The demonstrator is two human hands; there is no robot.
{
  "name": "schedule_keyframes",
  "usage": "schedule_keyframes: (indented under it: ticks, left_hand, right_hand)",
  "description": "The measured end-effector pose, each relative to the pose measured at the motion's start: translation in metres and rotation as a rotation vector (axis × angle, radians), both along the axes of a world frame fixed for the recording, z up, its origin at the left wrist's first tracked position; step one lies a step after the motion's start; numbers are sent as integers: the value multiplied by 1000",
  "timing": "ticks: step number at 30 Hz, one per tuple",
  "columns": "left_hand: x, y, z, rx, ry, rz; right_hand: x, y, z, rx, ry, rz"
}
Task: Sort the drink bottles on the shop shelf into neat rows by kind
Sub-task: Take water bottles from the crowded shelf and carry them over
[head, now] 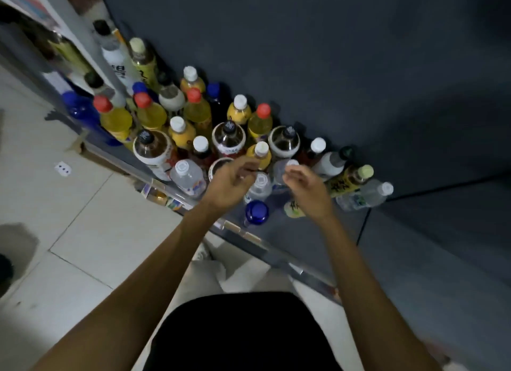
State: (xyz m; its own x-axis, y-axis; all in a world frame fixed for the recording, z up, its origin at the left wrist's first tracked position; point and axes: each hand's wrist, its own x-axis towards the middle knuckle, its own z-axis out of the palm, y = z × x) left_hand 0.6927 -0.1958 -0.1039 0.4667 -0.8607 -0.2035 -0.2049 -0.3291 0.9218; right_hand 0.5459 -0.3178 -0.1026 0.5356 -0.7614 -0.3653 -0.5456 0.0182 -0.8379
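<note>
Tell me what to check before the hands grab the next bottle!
1. Left hand free: ok, fingers loosely curled, nothing seen in them.
2. Right hand free: cannot tell, its fingertips sit right at a clear bottle and the picture is blurry.
3. Bottles standing up: not ok, a yellow-label bottle and a water bottle lie tipped at the right end.
4. Kinds in rows: not ok, red caps, white caps and black caps are mixed together.
5. Room to set a bottle down: ok, the shelf is bare on the right.
6. Blue bottle near the front edge: ok, upright between the arms.
</note>
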Motion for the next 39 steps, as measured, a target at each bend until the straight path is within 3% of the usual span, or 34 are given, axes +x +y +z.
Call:
schedule_keyframes:
  ticks: [8, 12, 16, 24, 28, 32, 39]
  left_hand:
    - [-2, -40, -10, 164, -18, -170]
    - [-11, -39, -6, 291, -187, -176]
    - [-21, -36, -14, 415, -212, -162]
    - [-34, -46, -27, 420, -339, -5]
    - [-41, -51, -24, 444, -394, 45]
    - [-39, -54, -21, 508, -411, 5]
    - [-36, -57, -21, 570, -350, -122]
  right_hand:
    - [-4, -36, -6, -202, 217, 72]
    - [15, -57, -19, -173, 340, 259]
    - [25, -68, -29, -227, 441, 419]
    - [21, -71, -41, -346, 451, 499]
    - [19, -71, -46, -284, 436, 564]
    - [21, -74, -47, -208, 472, 653]
    - [21, -82, -46, -267, 454, 656]
